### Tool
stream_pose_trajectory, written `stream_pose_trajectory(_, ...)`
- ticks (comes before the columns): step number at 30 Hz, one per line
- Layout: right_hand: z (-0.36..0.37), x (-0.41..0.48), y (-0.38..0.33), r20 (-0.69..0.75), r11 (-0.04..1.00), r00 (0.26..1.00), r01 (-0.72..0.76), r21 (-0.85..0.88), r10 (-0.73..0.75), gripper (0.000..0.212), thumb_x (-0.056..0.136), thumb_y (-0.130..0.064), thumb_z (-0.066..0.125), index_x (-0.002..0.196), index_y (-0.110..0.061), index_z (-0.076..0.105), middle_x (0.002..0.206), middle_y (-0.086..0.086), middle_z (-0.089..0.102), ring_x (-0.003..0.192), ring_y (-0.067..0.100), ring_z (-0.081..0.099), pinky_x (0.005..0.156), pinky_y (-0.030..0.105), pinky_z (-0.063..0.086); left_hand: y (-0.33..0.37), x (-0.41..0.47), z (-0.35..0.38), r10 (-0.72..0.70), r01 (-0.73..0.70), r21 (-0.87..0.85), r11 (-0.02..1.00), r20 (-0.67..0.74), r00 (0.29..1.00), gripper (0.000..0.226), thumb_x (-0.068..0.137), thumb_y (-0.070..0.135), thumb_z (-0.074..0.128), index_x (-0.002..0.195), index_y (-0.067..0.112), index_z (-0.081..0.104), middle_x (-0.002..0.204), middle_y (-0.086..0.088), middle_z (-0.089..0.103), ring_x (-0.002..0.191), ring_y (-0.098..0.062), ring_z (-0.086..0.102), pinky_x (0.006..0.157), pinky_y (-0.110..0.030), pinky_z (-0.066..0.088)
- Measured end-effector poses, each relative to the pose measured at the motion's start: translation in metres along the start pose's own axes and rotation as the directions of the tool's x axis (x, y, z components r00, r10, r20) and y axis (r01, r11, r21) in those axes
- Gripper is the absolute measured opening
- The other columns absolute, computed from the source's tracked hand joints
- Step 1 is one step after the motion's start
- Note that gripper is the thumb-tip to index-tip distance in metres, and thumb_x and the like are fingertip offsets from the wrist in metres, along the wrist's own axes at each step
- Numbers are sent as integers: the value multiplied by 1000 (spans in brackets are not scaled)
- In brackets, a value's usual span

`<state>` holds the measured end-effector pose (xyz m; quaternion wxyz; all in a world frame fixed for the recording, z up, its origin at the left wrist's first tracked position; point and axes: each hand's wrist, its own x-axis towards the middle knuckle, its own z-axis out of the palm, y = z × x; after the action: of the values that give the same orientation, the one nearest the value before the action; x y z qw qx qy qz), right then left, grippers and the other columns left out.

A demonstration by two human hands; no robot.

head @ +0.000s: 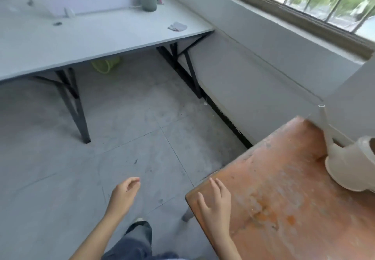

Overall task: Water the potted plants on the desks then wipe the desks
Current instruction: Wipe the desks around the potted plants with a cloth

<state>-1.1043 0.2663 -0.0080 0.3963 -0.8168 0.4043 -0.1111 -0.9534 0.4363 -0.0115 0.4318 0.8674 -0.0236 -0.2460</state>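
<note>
A white watering can [353,164] with a long thin spout stands at the right edge on a worn orange-brown table [284,188]. My right hand [216,205] hovers open over that table's near left corner, holding nothing. Over the floor, my left hand [125,192] hangs with its fingers loosely curled and empty. Far across the room, a small green plant in a grey-green pot [148,0] sits at the back right of a white desk [81,36]. A crumpled white cloth [177,26] lies near that desk's right edge.
Grey tiled floor [132,138] separates the two tables. Black metal legs [79,113] hold up the white desk, with a yellow-green basket [105,65] beneath it. A white wall and barred window [324,2] run along the right. My leg and shoe [140,233] show at the bottom.
</note>
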Motion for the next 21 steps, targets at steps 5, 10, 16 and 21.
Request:
stream_pose_trajectory(5,67,25,-40,-90,997,996,18,-77,-25,44,71,-27,65,107,0,67,112,21,64,106,39,60,89,38,40,-13,54,-48,73,-74,13,997,50,996,22,91,14,51,110,8,62,102,-3,60,97,-15,52,84,-23,35)
stream_pose_trajectory(10,145,55,-102,-83,995,995,-50,86,58,43,79,-11,68,118,-2,55,111,7,58,110,26,56,92,33,39,-33,138,-130,86,-87,-68,994,-10,996,9,90,10,54,94,12,61,95,-8,64,95,-19,57,81,-24,36)
stream_pose_trajectory(16,178,90,-139,-44,995,994,-95,11,95,38,81,-21,66,116,-8,56,106,-3,54,113,21,52,99,38,39,-58,212,-197,-93,65,-269,961,-93,991,9,86,14,55,83,10,62,88,-13,65,95,-33,62,81,-32,38)
stream_pose_trajectory(21,180,134,-153,-84,988,986,-147,-45,143,38,82,-20,65,117,-6,57,120,9,57,119,26,46,100,38,36,-55,235,-199,-146,125,-335,934,-40,988,16,75,29,55,75,14,62,83,-13,66,90,-33,62,81,-32,36)
